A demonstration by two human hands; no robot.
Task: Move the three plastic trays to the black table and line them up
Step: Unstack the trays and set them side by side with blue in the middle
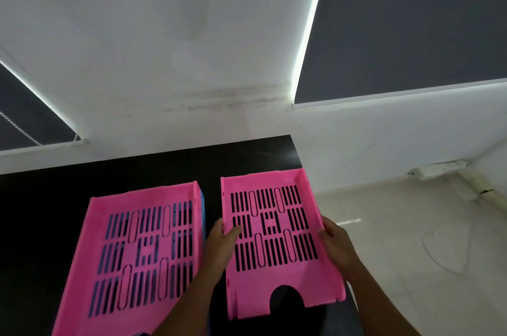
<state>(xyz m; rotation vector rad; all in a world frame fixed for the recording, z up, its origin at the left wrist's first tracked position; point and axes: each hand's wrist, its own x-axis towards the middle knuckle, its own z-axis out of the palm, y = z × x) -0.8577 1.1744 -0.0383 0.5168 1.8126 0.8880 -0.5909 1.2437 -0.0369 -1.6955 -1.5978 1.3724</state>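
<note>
A pink slotted plastic tray lies over the right part of the black table, its notched end toward me. My left hand grips its left wall and my right hand grips its right wall. To the left sits a second pink tray, stacked on a blue tray whose edge shows along its right side and through the slots. A narrow gap of table separates the two pink trays.
The table backs onto a white wall with dark window blinds on both sides. Its right edge runs close beside the held tray, with pale floor beyond.
</note>
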